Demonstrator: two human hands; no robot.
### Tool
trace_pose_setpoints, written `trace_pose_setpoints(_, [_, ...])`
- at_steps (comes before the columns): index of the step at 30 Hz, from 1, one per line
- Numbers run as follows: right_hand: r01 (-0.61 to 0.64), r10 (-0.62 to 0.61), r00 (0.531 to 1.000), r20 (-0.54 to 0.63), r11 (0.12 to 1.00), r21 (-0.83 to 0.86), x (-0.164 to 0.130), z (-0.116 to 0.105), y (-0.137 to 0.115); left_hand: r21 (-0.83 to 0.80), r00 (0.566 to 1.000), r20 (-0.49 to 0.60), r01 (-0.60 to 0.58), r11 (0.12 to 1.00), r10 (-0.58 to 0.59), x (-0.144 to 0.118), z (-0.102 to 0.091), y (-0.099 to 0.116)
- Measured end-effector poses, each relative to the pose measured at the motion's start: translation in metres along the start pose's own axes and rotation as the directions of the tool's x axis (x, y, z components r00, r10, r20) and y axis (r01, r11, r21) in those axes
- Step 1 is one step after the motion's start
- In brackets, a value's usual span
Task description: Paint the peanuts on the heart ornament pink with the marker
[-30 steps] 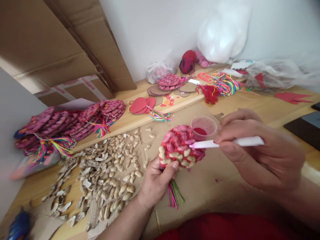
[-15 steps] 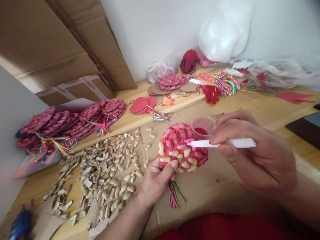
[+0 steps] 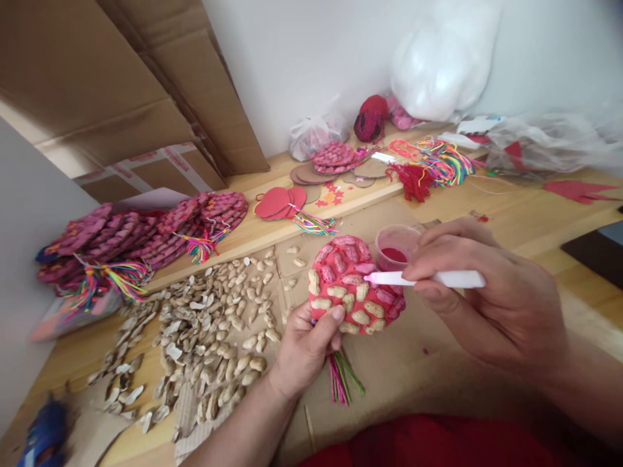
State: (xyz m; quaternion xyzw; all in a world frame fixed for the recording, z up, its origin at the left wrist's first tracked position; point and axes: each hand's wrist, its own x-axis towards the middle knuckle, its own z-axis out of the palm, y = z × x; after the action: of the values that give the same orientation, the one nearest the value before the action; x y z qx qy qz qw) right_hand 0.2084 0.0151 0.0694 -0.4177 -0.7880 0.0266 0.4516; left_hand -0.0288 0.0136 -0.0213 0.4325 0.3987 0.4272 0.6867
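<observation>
My left hand pinches the lower edge of a round red disc covered with peanut shells; its upper shells are painted pink, the lower ones are bare. A coloured tassel hangs below the disc. My right hand grips a white brush whose pink tip touches the middle of the disc. A small plastic cup of red paint stands just behind the disc.
A heap of loose peanut shells lies on cardboard to the left. Stacks of finished pink discs with tassels sit at the left, more discs, red cut-outs and coloured threads at the back. Cardboard sheets lean on the wall.
The disc has tilted and turned a little in my left hand, showing more of its face. The brush tip has slid slightly left across the shells.
</observation>
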Motion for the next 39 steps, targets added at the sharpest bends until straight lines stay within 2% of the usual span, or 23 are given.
trace_pose_setpoints(7, [0.047,-0.047,0.999,0.012,0.998,0.036,0.0,0.003,0.001,0.014,1.0,0.01,-0.005,1.0,0.005,0.001,0.001,0.001])
trace_pose_setpoints(12, [0.116,-0.114,0.993,0.043,0.992,-0.051,0.001,0.005,0.003,0.019,1.0,-0.008,0.006,1.0,-0.006,0.002,0.0,0.002])
trace_pose_setpoints(17, [0.125,-0.124,0.991,0.053,0.992,-0.026,0.001,0.006,0.003,0.096,1.0,0.008,0.003,0.995,-0.004,0.002,0.006,0.007])
trace_pose_setpoints(20, [0.16,-0.156,0.986,0.065,0.984,-0.071,0.001,0.006,0.004,0.129,1.0,-0.007,-0.007,0.992,0.008,0.001,0.009,0.01])
trace_pose_setpoints(24, [0.163,-0.16,0.986,0.034,0.983,-0.087,0.001,0.006,0.005,0.15,1.0,-0.01,0.001,0.989,0.0,0.001,0.011,0.012])
trace_pose_setpoints(31, [0.178,-0.171,0.983,0.064,0.977,-0.117,0.002,0.008,0.007,0.135,0.999,-0.044,0.03,0.99,-0.024,0.003,0.01,0.012])
trace_pose_setpoints(34, [0.172,-0.17,0.985,0.042,0.982,-0.072,0.002,0.009,0.008,0.143,0.999,-0.041,0.033,0.989,-0.027,0.003,0.009,0.012])
trace_pose_setpoints(36, [0.191,-0.187,0.98,0.07,0.98,-0.063,0.002,0.009,0.009,0.153,0.999,-0.037,0.034,0.988,-0.029,0.003,0.008,0.012])
trace_pose_setpoints(39, [0.167,-0.159,0.985,0.073,0.98,-0.112,0.001,0.009,0.009,0.15,0.999,-0.043,0.034,0.988,-0.028,0.002,0.008,0.012])
